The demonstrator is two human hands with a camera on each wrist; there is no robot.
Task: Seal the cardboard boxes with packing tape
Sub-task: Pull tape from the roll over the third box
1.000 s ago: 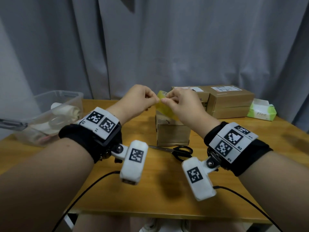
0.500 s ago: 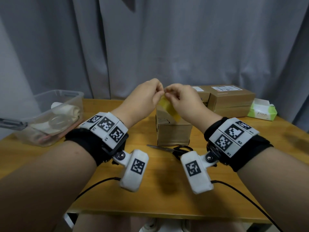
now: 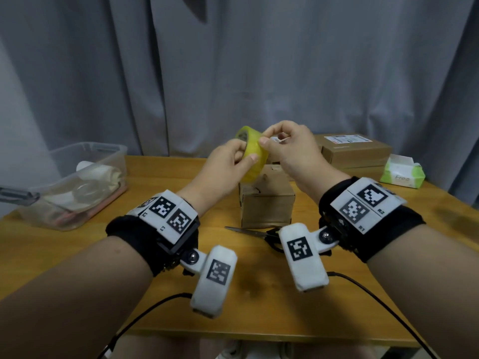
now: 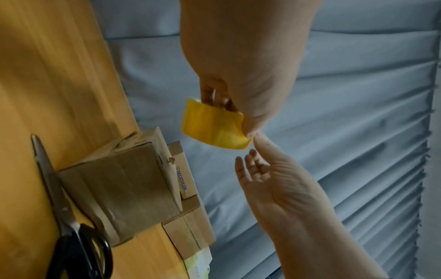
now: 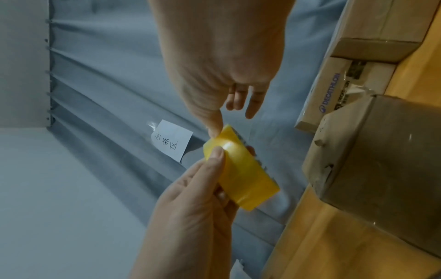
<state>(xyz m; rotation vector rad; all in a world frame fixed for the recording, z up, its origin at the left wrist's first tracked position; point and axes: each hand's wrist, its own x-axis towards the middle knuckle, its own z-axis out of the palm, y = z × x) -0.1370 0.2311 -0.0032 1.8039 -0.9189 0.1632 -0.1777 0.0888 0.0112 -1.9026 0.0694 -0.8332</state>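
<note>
A yellow roll of packing tape (image 3: 252,158) is held in the air above a small cardboard box (image 3: 267,206) that stands on the table. My left hand (image 3: 233,161) grips the roll, thumb on its outer band and fingers behind it. My right hand (image 3: 285,146) is just right of the roll. Only its thumb tip touches the roll's edge (image 5: 216,130); its other fingers (image 5: 250,111) hang loosely curled and clear of the tape. The left wrist view shows the roll (image 4: 212,128) below my left palm, with the right thumb at its corner. No loose tape end shows.
Black-handled scissors (image 3: 261,233) lie in front of the small box. Stacked cardboard boxes (image 3: 355,154) and a green tissue pack (image 3: 401,174) sit at the back right. A clear plastic bin (image 3: 77,182) with rolls inside stands at the left. Wrist cables trail over the table's near edge.
The roll has been turned so its ring faces up and left. My right fingers have come off it, leaving the thumb at its edge. The box and scissors have not moved.
</note>
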